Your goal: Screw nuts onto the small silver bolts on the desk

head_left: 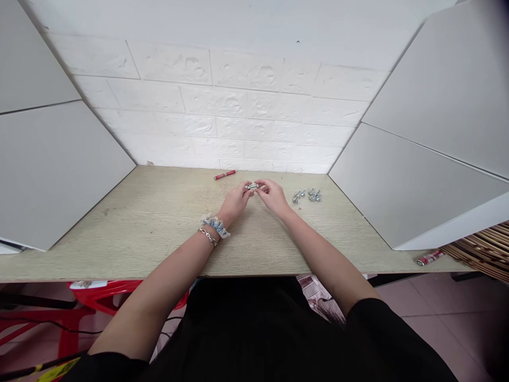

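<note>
A small silver bolt [252, 187] lies sideways between my hands, above the middle of the table. My left hand [235, 200] pinches its left end between thumb and fingertips. On the other end, the thumb and fingers of my right hand [272, 195] are closed. Fingertips cover both ends of the bolt. To the right of my right hand stand two small groups of silver bolts, a left group [298, 196] and a right group [314, 194], which seem to have washers or wide heads.
A red pen-like tube [225, 175] lies near the back wall. Another red cylinder [429, 258] sits at the right front edge beside a woven brown item [483, 246]. Grey panels flank the table [131, 228] left and right. A red stool [107, 294] stands below.
</note>
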Action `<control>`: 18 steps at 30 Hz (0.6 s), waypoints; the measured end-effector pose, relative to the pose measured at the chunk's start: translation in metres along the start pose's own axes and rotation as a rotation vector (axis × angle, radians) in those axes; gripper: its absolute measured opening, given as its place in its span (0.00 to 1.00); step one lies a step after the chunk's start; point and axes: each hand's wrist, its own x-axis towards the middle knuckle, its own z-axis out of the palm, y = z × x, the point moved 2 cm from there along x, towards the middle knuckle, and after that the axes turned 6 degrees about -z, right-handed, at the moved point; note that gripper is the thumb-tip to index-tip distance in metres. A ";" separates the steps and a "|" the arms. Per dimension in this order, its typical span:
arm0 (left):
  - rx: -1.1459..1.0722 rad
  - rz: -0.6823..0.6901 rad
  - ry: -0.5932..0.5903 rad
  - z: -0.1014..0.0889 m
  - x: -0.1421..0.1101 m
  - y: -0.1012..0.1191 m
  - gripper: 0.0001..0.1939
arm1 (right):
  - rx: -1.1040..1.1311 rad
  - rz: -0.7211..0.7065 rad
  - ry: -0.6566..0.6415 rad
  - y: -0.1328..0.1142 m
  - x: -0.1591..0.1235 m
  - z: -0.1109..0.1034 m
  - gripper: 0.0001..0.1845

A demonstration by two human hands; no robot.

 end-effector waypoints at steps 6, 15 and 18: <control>0.043 0.011 0.007 -0.001 0.001 -0.002 0.15 | 0.011 0.036 -0.039 0.002 -0.001 -0.002 0.15; 0.061 0.002 0.004 0.000 0.002 -0.002 0.16 | -0.060 0.049 -0.099 -0.003 -0.003 -0.004 0.19; 0.060 0.000 -0.014 -0.001 0.000 0.000 0.16 | -0.022 0.071 -0.108 0.000 -0.003 -0.002 0.23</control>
